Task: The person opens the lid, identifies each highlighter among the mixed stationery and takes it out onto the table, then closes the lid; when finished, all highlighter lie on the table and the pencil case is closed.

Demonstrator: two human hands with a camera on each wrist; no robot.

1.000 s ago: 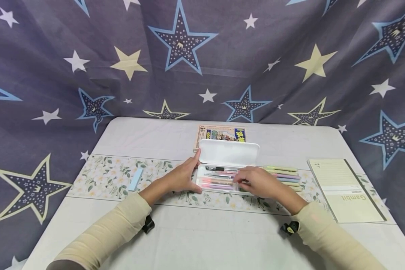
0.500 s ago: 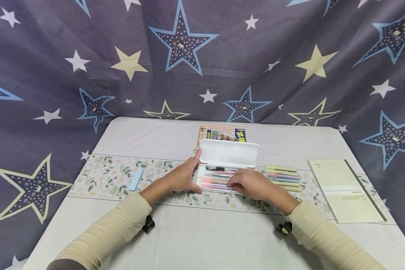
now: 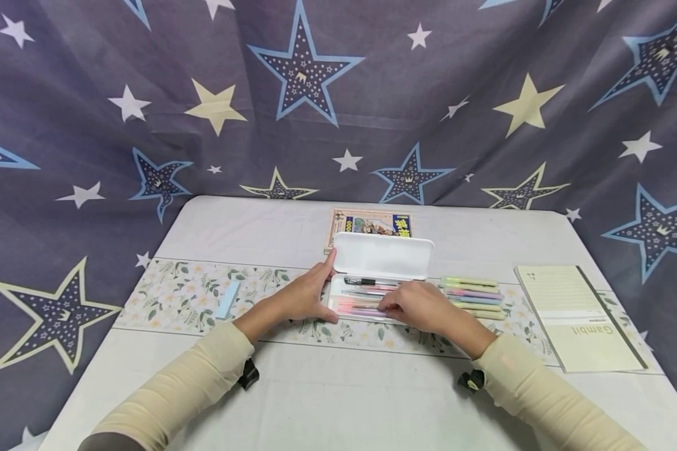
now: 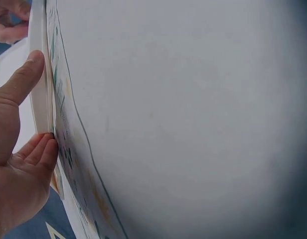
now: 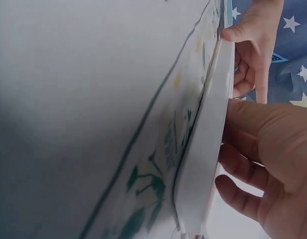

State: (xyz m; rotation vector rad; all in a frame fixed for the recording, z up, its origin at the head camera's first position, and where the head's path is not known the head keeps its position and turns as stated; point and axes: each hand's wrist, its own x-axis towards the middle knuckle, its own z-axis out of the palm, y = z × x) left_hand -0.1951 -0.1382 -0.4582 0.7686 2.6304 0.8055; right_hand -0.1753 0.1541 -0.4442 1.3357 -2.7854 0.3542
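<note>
A white pencil case [image 3: 381, 257] lies with its lid raised, pens lined up in its tray. My left hand [image 3: 304, 292] grips the case's left end, thumb along the near wall and fingers at the far side; the left wrist view shows this thumb [image 4: 25, 79] against the wall. My right hand [image 3: 420, 307] reaches into the tray from the right, its curled fingers pinching at a pinkish pen [image 3: 355, 308] among the nearer ones. In the right wrist view its fingertips are partly hidden behind the case wall [image 5: 206, 144]. A black-capped pen [image 3: 361, 281] lies along the tray's back.
Several pastel highlighters or pens [image 3: 476, 293] lie to the right of the case. A cream notebook [image 3: 581, 319] is farther right. Behind the lid sits a printed box or book [image 3: 338, 219]. A light blue strip-shaped item [image 3: 227, 299] lies to the left on the floral band.
My right hand has moved a little left and nearer to me within the case, and the pens by its fingers have shifted slightly. The left hand stays at the case's left end.
</note>
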